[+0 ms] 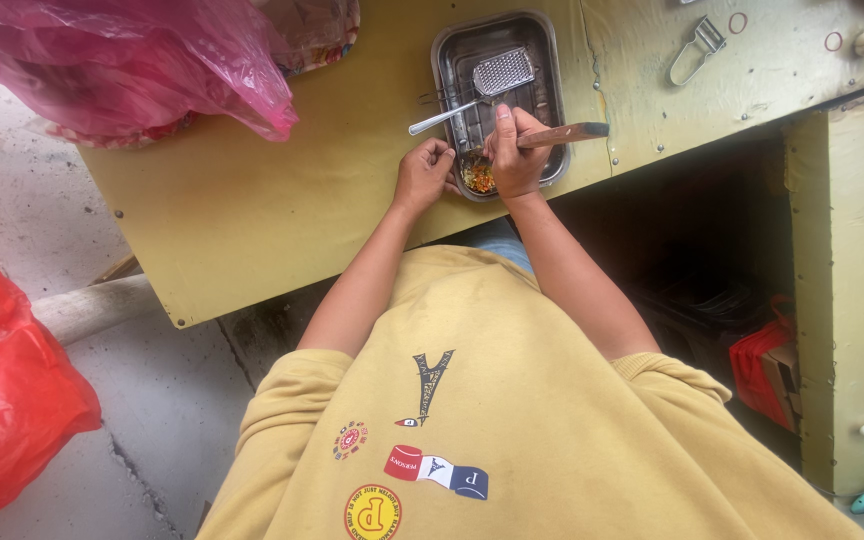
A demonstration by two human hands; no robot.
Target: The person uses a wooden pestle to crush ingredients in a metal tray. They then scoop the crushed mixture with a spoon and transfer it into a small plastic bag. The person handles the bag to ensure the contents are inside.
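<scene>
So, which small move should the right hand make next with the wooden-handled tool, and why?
Probably a short downward press or cut into the chopped food. The right hand holds the wooden-handled tool with its working end, hidden by the hand, over that pile in the near corner of the metal tray, and the left hand rests beside it at the rim.

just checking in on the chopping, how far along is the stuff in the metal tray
Done: a small heap of orange and green chopped bits already lies at the near end of the metal tray. In hand: the right hand grips a wooden-handled tool over that heap, and the left hand steadies beside it at the tray's edge. Left: the heap looks coarse; the slotted spatula lies unused in the tray.
</scene>
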